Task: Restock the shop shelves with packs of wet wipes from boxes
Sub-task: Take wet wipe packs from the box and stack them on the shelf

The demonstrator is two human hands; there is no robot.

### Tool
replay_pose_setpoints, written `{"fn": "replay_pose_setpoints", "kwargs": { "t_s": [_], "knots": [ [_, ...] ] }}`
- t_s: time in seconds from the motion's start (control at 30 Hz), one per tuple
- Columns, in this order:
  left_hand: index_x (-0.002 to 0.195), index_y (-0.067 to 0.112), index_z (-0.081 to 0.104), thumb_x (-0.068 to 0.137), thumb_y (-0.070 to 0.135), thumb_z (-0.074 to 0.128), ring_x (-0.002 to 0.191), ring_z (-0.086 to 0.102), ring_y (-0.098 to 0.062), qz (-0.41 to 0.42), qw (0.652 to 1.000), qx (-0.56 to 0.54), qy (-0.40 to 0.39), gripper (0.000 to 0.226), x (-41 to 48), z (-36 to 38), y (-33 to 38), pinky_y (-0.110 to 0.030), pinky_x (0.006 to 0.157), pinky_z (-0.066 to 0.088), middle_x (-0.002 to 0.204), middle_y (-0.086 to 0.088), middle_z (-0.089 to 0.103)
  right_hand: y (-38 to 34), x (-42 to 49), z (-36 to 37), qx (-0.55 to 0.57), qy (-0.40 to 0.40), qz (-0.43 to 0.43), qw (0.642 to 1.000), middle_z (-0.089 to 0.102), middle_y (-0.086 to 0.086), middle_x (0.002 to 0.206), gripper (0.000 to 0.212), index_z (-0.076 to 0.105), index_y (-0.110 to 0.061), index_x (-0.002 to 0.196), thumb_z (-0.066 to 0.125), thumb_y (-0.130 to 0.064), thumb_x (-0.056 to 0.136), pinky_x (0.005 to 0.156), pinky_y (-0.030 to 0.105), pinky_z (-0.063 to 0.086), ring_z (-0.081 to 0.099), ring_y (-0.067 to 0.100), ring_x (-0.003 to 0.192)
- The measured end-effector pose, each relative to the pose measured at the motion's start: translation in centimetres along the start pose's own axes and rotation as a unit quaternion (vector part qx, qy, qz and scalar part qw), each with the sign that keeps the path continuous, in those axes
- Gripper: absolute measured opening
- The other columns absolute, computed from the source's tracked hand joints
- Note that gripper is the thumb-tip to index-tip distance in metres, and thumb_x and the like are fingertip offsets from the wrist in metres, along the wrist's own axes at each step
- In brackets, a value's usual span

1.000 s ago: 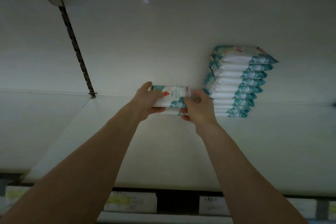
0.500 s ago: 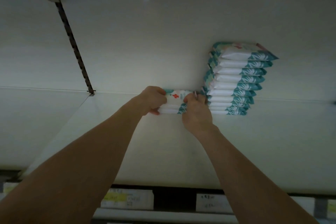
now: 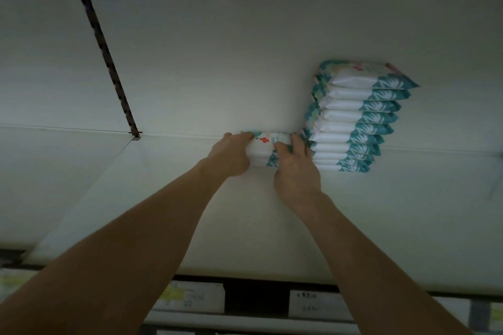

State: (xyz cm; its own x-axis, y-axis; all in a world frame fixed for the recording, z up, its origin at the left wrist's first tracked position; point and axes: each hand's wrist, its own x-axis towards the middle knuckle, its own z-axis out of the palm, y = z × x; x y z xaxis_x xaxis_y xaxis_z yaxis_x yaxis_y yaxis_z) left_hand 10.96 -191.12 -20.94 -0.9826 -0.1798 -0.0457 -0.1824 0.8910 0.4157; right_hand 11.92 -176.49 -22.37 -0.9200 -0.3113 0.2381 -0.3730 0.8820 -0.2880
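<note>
We have pushed the wet wipes pack (image 3: 260,150) farther back on the shelf (image 3: 245,226), and it now sits at the back wall (image 3: 217,76), just beside the stack (image 3: 351,117). The left hand (image 3: 231,157) has curled its fingers (image 3: 241,136) over the pack's top (the thumb stood raised one second ago). The right hand (image 3: 296,174) has closed the gap, its fingers now touching the stack.

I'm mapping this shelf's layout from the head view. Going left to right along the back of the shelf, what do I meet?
dark slotted upright → left hand → small pile of wet wipe packs held between both hands → right hand → tall stack of wet wipe packs
</note>
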Motion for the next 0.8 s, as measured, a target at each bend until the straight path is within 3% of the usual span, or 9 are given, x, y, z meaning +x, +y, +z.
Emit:
{"fn": "replay_pose_setpoints", "kwargs": {
  "t_s": [0.1, 0.2, 0.3, 0.37, 0.43, 0.5, 0.57, 0.67, 0.8],
  "knots": [
    [0.146, 0.019, 0.035, 0.087, 0.006, 0.06, 0.115, 0.053, -0.032, -0.009, 0.998, -0.06, -0.027, 0.066, 0.0, -0.6, 0.2, -0.038, 0.091, 0.049, 0.136, -0.014, 0.048, 0.4, -0.2, -0.1, 0.017, 0.018, -0.013, 1.0, 0.016, 0.013, 0.154, 0.056, 0.043, -0.014, 0.14, 0.048, 0.003, 0.087, 0.093, 0.041, 0.045, 0.02, 0.03, 0.139],
    [0.146, 0.016, 0.035, 0.085, 0.001, 0.063, 0.092, 0.056, -0.026, -0.095, 0.961, -0.247, -0.076, 0.068, 0.0, -2.0, 0.2, -0.032, 0.07, 0.054, 0.13, -0.017, 0.05, 0.6, -0.3, 0.2, 0.036, 0.076, -0.045, 0.995, 0.037, 0.019, 0.142, 0.046, 0.061, -0.009, 0.124, 0.052, 0.008, 0.082, 0.079, 0.046, 0.051, 0.035, 0.037, 0.13],
    [0.143, 0.012, 0.038, 0.086, 0.004, 0.063, 0.077, 0.055, -0.019, -0.144, 0.931, -0.324, -0.09, 0.062, -0.1, -2.6, 0.3, -0.034, 0.074, 0.055, 0.117, -0.016, 0.055, 0.8, -0.1, 0.8, 0.067, 0.122, -0.074, 0.988, 0.056, 0.024, 0.113, 0.034, 0.072, -0.002, 0.1, 0.063, 0.013, 0.071, 0.063, 0.047, 0.055, 0.052, 0.045, 0.107],
    [0.139, 0.008, 0.043, 0.087, 0.002, 0.062, 0.077, 0.055, -0.02, -0.146, 0.926, -0.334, -0.092, 0.055, -0.4, -2.5, 0.6, -0.038, 0.082, 0.056, 0.105, -0.013, 0.056, 0.6, 0.4, 0.8, 0.063, 0.094, -0.066, 0.991, 0.055, 0.021, 0.112, 0.032, 0.071, -0.003, 0.104, 0.059, 0.01, 0.077, 0.072, 0.047, 0.054, 0.049, 0.041, 0.109],
    [0.141, 0.009, 0.041, 0.087, -0.001, 0.062, 0.085, 0.057, -0.024, -0.142, 0.93, -0.325, -0.092, 0.059, -0.5, -2.4, 0.6, -0.038, 0.084, 0.055, 0.11, -0.014, 0.056, 0.7, 0.8, 0.7, 0.06, 0.071, -0.059, 0.994, 0.054, 0.02, 0.115, 0.035, 0.069, -0.004, 0.111, 0.053, 0.008, 0.083, 0.082, 0.045, 0.05, 0.045, 0.039, 0.113],
    [0.15, 0.018, 0.025, 0.084, -0.007, 0.062, 0.095, 0.057, -0.029, -0.121, 0.941, -0.306, -0.085, 0.079, -0.6, -2.4, 0.6, -0.038, 0.08, 0.056, 0.125, -0.014, 0.048, 0.8, 1.0, 0.6, 0.053, 0.06, -0.057, 0.995, 0.053, 0.019, 0.118, 0.036, 0.068, -0.004, 0.114, 0.05, 0.006, 0.085, 0.087, 0.043, 0.047, 0.044, 0.037, 0.115],
    [0.153, 0.025, 0.014, 0.083, -0.01, 0.059, 0.103, 0.057, -0.032, -0.062, 0.972, -0.214, -0.08, 0.09, -0.9, -2.2, 0.8, -0.038, 0.081, 0.055, 0.126, -0.012, 0.045, 0.7, 1.2, 0.5, 0.045, 0.051, -0.055, 0.996, 0.053, 0.018, 0.12, 0.035, 0.067, -0.004, 0.115, 0.049, 0.005, 0.087, 0.09, 0.041, 0.046, 0.044, 0.036, 0.117],
    [0.151, 0.023, 0.023, 0.088, 0.004, 0.057, 0.122, 0.05, -0.03, 0.025, 0.999, 0.006, -0.04, 0.074, -1.0, -1.5, 1.2, -0.033, 0.097, 0.043, 0.143, -0.011, 0.044, 0.4, 1.4, 0.6, 0.055, 0.053, -0.048, 0.996, 0.054, 0.02, 0.119, 0.032, 0.068, -0.001, 0.112, 0.05, 0.006, 0.086, 0.093, 0.043, 0.045, 0.043, 0.038, 0.12],
    [0.15, 0.025, 0.027, 0.09, 0.012, 0.054, 0.13, 0.044, -0.03, 0.027, 0.996, 0.081, -0.015, 0.067, -0.3, -0.8, 1.0, -0.034, 0.106, 0.036, 0.145, -0.011, 0.043, 0.3, 1.6, 1.3, 0.073, 0.094, -0.068, 0.99, 0.062, 0.023, 0.098, 0.026, 0.072, 0.003, 0.094, 0.061, 0.013, 0.073, 0.095, 0.05, 0.048, 0.055, 0.048, 0.102]
  ]
}}
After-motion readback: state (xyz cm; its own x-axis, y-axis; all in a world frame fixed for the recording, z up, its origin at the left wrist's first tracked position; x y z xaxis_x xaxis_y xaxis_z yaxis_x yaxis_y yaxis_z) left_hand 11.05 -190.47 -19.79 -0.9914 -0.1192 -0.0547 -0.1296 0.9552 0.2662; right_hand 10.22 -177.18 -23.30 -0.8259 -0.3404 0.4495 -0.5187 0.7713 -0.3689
